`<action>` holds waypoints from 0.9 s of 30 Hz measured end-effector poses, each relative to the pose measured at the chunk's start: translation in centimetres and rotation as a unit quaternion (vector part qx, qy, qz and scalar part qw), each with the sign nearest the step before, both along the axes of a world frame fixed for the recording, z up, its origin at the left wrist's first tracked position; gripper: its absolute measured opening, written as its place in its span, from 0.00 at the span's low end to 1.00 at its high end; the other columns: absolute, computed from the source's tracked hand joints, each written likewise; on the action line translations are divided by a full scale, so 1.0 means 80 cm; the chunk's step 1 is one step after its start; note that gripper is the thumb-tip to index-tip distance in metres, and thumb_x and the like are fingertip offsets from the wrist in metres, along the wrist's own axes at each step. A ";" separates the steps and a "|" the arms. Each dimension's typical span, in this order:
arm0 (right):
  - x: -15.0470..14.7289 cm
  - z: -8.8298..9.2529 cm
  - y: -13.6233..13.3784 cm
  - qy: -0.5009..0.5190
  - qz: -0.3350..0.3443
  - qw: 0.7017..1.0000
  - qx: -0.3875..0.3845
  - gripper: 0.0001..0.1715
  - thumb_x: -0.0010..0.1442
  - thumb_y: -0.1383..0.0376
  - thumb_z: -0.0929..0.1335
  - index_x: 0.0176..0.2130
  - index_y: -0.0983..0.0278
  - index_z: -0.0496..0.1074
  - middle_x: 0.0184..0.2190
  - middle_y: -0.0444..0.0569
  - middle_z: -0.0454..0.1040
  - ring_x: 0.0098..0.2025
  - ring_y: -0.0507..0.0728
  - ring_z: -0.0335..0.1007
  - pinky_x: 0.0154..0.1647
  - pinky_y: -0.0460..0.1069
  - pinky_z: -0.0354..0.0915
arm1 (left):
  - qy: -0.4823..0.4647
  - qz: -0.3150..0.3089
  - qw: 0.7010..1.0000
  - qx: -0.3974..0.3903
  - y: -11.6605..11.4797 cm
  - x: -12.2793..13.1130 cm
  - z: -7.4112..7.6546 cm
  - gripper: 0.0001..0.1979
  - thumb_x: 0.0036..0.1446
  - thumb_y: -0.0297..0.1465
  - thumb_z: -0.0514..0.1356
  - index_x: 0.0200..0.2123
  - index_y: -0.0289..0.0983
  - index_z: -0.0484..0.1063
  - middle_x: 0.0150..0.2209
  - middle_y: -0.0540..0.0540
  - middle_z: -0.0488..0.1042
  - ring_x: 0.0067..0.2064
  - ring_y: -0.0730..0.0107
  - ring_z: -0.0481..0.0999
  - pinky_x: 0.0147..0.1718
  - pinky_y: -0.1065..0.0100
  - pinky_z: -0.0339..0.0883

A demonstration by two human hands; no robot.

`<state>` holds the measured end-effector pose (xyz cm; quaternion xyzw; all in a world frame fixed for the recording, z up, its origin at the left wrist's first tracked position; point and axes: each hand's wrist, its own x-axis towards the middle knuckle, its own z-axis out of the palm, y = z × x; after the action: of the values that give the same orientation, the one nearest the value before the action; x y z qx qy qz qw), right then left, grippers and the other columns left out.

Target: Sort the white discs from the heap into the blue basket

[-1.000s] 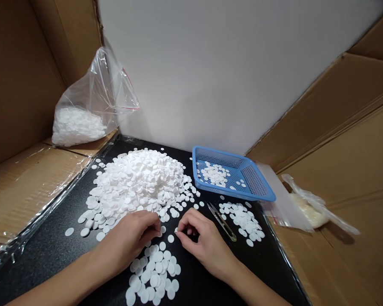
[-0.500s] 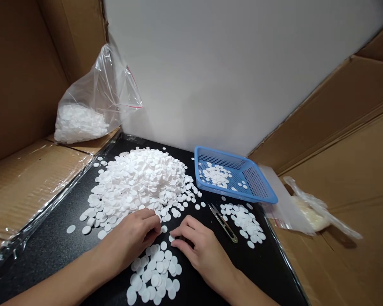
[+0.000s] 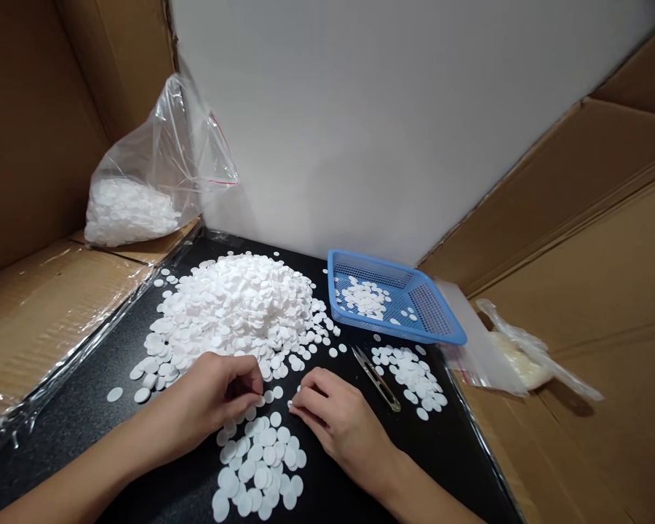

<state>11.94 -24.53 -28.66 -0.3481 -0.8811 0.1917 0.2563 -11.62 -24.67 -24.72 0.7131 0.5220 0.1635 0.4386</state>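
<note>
A thin white disc (image 3: 290, 405) seemed to poke out from the closed fingers of the right hand (image 3: 335, 416), low over the black bench (image 3: 447, 444). The left hand (image 3: 212, 387) was near, its fingers curled by another disc (image 3: 260, 401); I couldn't tell if they pinched it. The step looked like picking up discs. The next move seemed to need careful fingers, since flat discs could slip. Loose discs (image 3: 262, 473) lay between the arms, with a big heap (image 3: 240, 306) behind. To the right were little snips (image 3: 378, 382), a small pile (image 3: 418, 382) and a blue basket (image 3: 398, 335).
</note>
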 end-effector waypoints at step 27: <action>0.018 0.021 0.005 -0.033 0.016 0.991 -0.128 0.06 0.62 0.72 0.73 0.37 0.61 0.76 0.33 0.43 0.73 0.37 0.54 0.70 0.41 0.50 0.63 | 0.034 -0.056 0.995 0.071 -0.002 0.005 -0.008 0.08 0.60 0.24 0.57 0.33 0.39 0.75 0.31 0.51 0.76 0.31 0.72 0.72 0.29 0.74 0.59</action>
<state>13.38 -24.15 -26.98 -0.3702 -0.8627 0.2952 0.1777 -11.19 -24.86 -25.39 0.7760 0.4826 0.1509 0.3769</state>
